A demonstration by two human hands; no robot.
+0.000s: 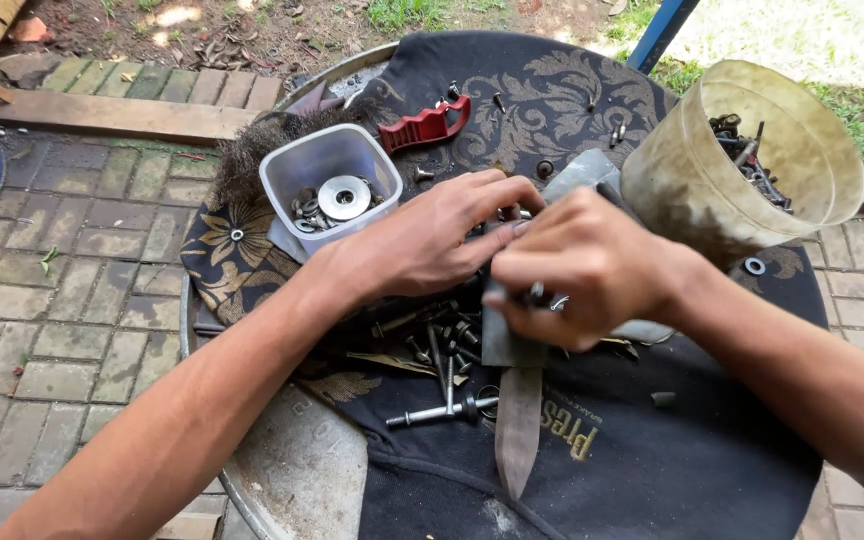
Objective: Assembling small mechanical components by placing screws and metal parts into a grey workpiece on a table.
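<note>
My left hand [430,240] lies palm down over a heap of bolts and screws [442,345] on a dark patterned cloth [652,450], its fingers pinched on small pieces near the middle. My right hand [582,268] is closed next to it, holding a few small washers or nuts [544,297] between fingers and thumb. Both hands rest above a flat grey metal blade [518,420] that points toward me. What the left fingertips hold is hidden.
A clear plastic tub [287,178] holding washers stands left of the hands, with a wire brush [247,150] behind it. A tilted dirty bucket [692,190] of screws sits at the right. A red plastic handle [422,127] lies at the back. Brick paving [72,290] surrounds the round table.
</note>
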